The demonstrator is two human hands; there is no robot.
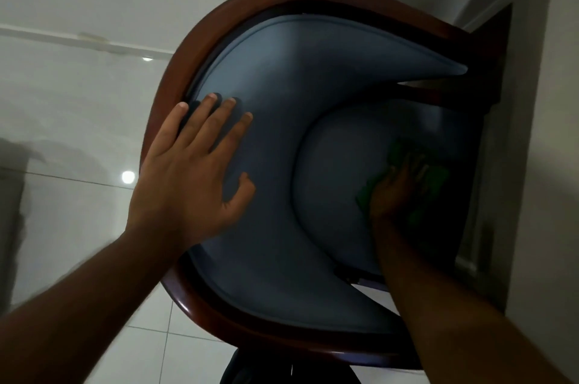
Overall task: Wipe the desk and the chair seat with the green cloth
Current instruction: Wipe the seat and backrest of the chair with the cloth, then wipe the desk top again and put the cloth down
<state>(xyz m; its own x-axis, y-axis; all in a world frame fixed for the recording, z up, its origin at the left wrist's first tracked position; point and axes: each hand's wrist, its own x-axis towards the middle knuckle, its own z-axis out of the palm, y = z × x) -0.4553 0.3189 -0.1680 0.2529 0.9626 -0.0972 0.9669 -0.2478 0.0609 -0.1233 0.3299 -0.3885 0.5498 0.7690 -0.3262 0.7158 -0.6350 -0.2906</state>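
Note:
I look straight down on a chair with a curved dark wooden frame (163, 95) and blue padding. Its round blue seat (338, 170) lies at centre right, inside the padded backrest (297, 76). My right hand (394, 189) presses flat on the green cloth (435, 176) at the seat's right side; the cloth shows around the fingers. My left hand (194, 170) rests with fingers spread on the inner padding of the backrest at the left. The desk is out of view.
White floor tiles (62, 120) surround the chair on the left and below. A pale wall (545, 164) and a dark door frame (492, 48) stand close on the right of the chair. The light is dim.

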